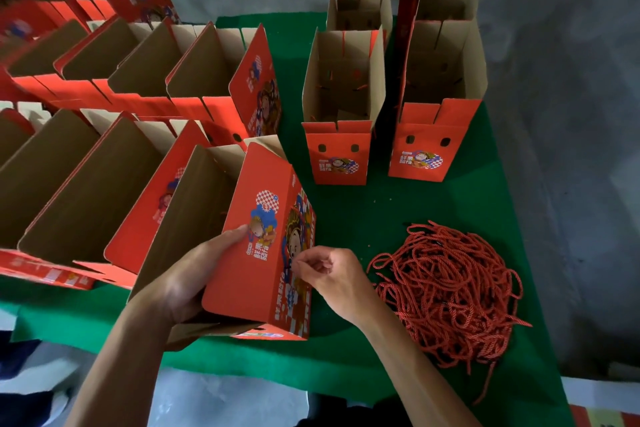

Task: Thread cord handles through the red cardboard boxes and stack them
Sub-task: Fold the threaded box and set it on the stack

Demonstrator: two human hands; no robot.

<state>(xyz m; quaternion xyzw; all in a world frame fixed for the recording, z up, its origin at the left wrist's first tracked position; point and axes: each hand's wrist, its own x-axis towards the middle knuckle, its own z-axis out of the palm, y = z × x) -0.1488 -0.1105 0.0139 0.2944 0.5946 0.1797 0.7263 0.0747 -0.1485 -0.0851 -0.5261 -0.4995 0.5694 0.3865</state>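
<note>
Left hand [194, 274]: grabbing the near end of the red box [256, 253], thumb lying flat on the printed flap, fingers wrapped underneath where you can't see them
Right hand [329, 274]: fingertips pinched together right up against the box's printed side; can't really make out if there's a cord end between them, too small and blurry
Red box: lying tipped over on the green tabletop [346, 215], open brown inside facing away to the left, cartoon print facing up and to the right
Cord pile [450, 291]: big tangled heap of red twisted cords on the tabletop, just beside the right hand, a few loose ends trailing toward the near edge
Rows on the left [114, 87]: loads of the same boxes lying open and nested one into the next, two rows deep, touching the box being held
Standing boxes [341, 104]: two lines of upright open boxes at the back right, each front one showing two handle holes, well apart from the hands
Floor [571, 114]: grey concrete around the tabletop
</note>
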